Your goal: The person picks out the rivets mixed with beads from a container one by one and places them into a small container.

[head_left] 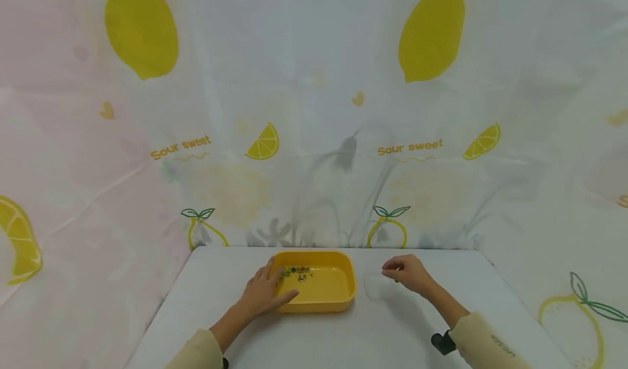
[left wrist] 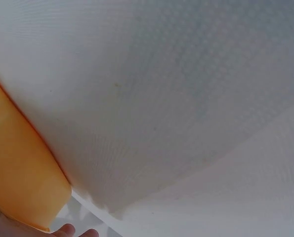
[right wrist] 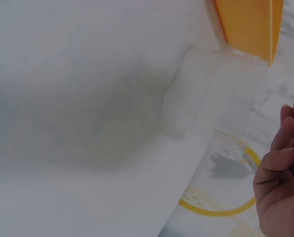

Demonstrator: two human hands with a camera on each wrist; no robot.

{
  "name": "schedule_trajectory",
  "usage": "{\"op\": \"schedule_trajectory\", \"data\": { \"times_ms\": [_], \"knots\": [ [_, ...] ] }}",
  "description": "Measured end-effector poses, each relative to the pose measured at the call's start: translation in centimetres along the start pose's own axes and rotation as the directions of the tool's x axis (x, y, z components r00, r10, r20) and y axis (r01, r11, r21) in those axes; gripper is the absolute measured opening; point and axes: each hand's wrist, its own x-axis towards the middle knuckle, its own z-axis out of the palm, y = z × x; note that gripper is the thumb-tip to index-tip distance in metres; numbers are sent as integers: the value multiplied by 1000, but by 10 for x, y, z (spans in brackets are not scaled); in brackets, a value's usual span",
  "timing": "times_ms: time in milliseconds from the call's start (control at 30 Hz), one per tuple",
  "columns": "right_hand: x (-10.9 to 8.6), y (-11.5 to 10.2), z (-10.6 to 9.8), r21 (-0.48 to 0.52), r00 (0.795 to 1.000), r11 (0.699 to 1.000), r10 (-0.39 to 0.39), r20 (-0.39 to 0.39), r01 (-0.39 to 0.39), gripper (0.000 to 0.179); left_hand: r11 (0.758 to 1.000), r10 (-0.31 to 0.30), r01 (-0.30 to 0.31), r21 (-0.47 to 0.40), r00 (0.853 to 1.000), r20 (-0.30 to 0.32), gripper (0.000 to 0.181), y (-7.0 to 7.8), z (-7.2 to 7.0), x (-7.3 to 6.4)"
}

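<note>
A yellow plastic tray [head_left: 314, 307] stands on the white table, with several small beads [head_left: 294, 271] and tiny bits near its back left. My left hand [head_left: 263, 292] lies with fingers spread at the tray's left side, its thumb reaching over the inside. To the right of the tray, my right hand [head_left: 409, 273] is raised close to a clear plastic box [right wrist: 206, 94]. Its thumb and fingertips come together, and I cannot tell whether something small is pinched there. Only a few left fingertips [left wrist: 90, 233] show in the left wrist view.
The white table [head_left: 324, 347] ends at the back against a hanging cloth [head_left: 314, 113] printed with lemons. The same cloth rises along both sides. The box sits beside the tray's right end, close to the table's back edge.
</note>
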Motion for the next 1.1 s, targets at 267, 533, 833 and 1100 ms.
{"op": "schedule_trajectory", "data": {
  "times_ms": [267,533,833,1100],
  "knots": [
    [-2,4,2,2,1000,1000,16,-9,-16,16,1000,-10,10,-10,1000,4,88,-1,3,-2],
    [3,9,6,-7,1000,1000,-23,-18,23,17,1000,-9,9,7,1000,-3,87,0,0,-2],
    [3,13,15,42,999,999,6,-32,-5,12,1000,16,-16,-6,999,-39,84,2,-1,-3],
    [4,16,19,65,1000,998,12,-19,-11,15,1000,-11,11,-13,1000,-16,87,3,-1,-4]
  ]
}}
